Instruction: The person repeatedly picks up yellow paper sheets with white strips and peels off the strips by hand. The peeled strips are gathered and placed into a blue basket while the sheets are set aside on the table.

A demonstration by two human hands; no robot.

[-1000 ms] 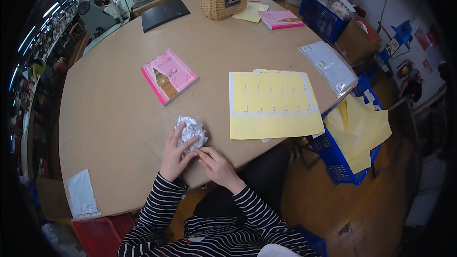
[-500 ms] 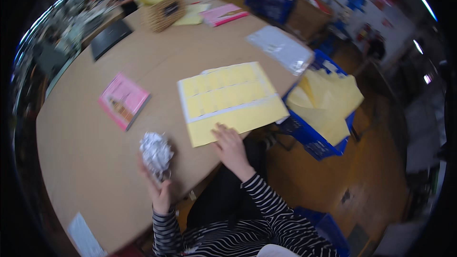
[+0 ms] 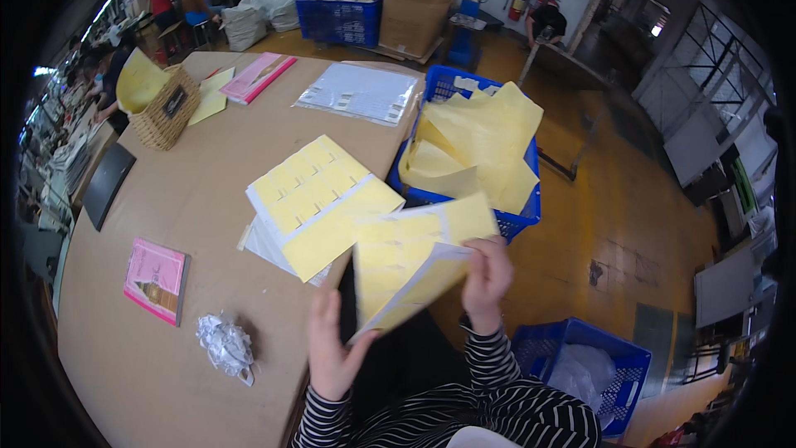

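Observation:
A yellow label sheet [image 3: 414, 253] with white strips is lifted in front of me, tilted past the table's front edge and slightly blurred. My right hand [image 3: 487, 278] pinches it at its right edge. At the sheet's lower left corner is my left hand [image 3: 334, 348], fingers stretched out and thumb beside the corner; whether it touches is hard to tell. On the table lies a similar yellow sheet stack [image 3: 319, 207], with whitish sheets partly showing beneath. A crumpled ball of white paper strips [image 3: 225, 346] rests left of my left hand.
Right of the table, a blue crate [image 3: 531, 199] holds loose yellow sheets. A pink book [image 3: 157, 280], a wicker basket [image 3: 170, 112], another pink booklet [image 3: 259, 76] and a plastic-wrapped stack [image 3: 361, 91] lie on the table. Another blue crate [image 3: 634, 377] stands on the floor. People work far off.
My view has turned right. My left hand has left the crumpled paper ball and come over to the yellow sheets. My right hand has lifted a yellow sheet off the table.

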